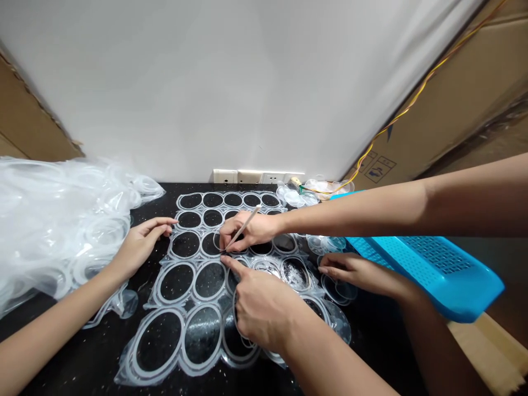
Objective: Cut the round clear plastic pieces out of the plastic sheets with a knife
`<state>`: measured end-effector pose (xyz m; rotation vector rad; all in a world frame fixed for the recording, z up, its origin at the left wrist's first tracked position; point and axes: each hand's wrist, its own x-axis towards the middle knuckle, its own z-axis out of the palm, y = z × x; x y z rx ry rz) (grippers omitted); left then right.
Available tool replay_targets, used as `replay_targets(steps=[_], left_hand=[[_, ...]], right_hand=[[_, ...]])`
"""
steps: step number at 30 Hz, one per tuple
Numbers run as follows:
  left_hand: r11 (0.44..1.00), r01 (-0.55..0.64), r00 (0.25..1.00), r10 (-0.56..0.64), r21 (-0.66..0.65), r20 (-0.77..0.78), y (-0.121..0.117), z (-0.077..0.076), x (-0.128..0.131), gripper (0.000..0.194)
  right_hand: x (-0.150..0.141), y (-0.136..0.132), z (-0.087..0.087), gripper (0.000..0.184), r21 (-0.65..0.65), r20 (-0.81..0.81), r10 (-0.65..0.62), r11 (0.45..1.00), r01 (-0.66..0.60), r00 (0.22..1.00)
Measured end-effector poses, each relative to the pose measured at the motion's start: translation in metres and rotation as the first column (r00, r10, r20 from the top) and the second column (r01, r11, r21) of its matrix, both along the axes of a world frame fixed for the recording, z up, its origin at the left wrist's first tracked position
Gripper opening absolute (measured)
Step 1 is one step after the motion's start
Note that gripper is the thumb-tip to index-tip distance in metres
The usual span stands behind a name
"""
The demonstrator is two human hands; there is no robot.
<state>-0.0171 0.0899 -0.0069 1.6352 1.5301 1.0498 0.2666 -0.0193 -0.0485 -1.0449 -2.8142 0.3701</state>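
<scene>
A sheet of joined clear plastic rings (167, 336), laid out in rows, covers the black tabletop. At its left edge my left hand (142, 245) pinches the rim of a ring between fingertips and thumb. My right hand (355, 272) rests by the sheet's right edge, thumb and fingers pressed together; what lies between them is too hard to make out. Between my hands a co-worker's right hand (251, 228) holds a thin pen-like tool (246, 224), its tip down at a join between rings. The co-worker's left hand (264, 308) points its index finger at that spot.
A heap of plastic ring sheets (61, 220) stands at the left. To the right, a blue perforated basket (466, 297) lies under the co-worker's arm. Loose clear discs (295, 193) sit by wall sockets (249, 176) and a yellow twisted wire (406, 110). Cardboard boxes (470, 104) flank the wall.
</scene>
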Motion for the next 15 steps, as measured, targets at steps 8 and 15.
replay_targets(steps=[8, 15], left_hand=[[1.000, 0.020, 1.000, -0.020, -0.008, 0.005, -0.001, 0.000, 0.000, 0.030], [1.000, 0.023, 1.000, -0.023, -0.001, 0.009, -0.001, -0.001, -0.001, 0.035]], right_hand=[[-0.002, -0.003, 0.005, 0.057, 0.130, -0.045, 0.014, 0.991, -0.008, 0.999], [-0.011, 0.001, 0.026, 0.050, 0.046, 0.017, 0.073, 0.996, -0.074, 0.997]])
